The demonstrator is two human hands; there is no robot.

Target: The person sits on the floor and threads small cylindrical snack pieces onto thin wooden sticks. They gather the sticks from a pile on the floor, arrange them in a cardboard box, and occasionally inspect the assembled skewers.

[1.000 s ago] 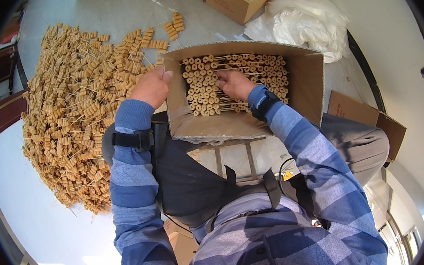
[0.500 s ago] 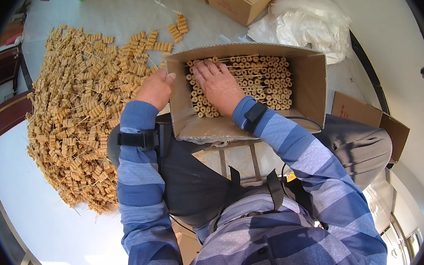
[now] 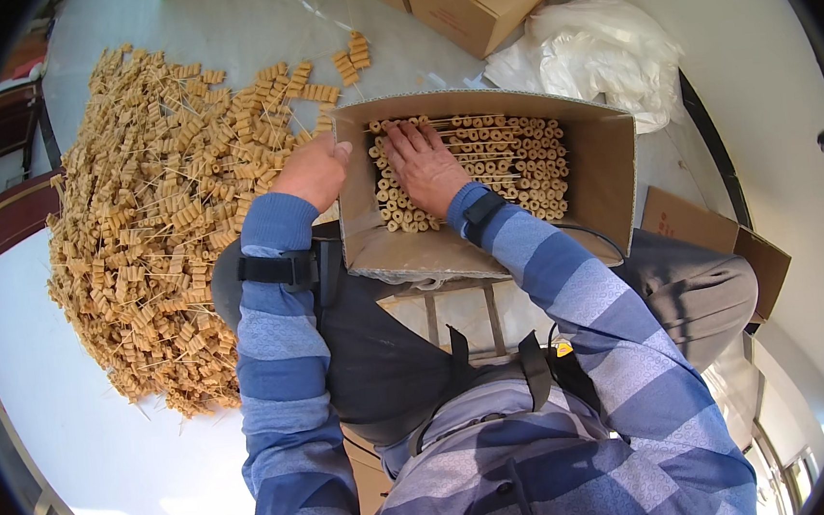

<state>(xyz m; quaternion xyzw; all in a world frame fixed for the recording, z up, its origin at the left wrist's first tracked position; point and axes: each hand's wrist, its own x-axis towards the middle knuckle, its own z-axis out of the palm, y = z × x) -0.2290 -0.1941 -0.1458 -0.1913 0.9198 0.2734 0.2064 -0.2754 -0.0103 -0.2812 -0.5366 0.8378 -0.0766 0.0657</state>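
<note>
An open cardboard box (image 3: 601, 146) sits in front of me, holding rows of tan spiral-cut food pieces on thin sticks (image 3: 545, 165), packed with their round ends up. My right hand (image 3: 427, 171) lies flat on the left part of these packed skewers, its fingers stretched toward the far wall. At the box's left wall, my left hand (image 3: 313, 173) is closed around the edge, its thumb showing on top and its other fingers mostly hidden. Left of the box rises a big heap of loose skewers (image 3: 154, 239).
A crumpled clear plastic bag (image 3: 599, 54) lies beyond the box at the right. Larger cardboard boxes (image 3: 455, 7) stand at the back, and another carton (image 3: 705, 230) is by my right knee. Several stray skewers (image 3: 351, 57) lie near the box's far left corner.
The box's left side and my left hand have shifted slightly to the right. My right hand stays on the packed skewers, its fingers a little further apart.
</note>
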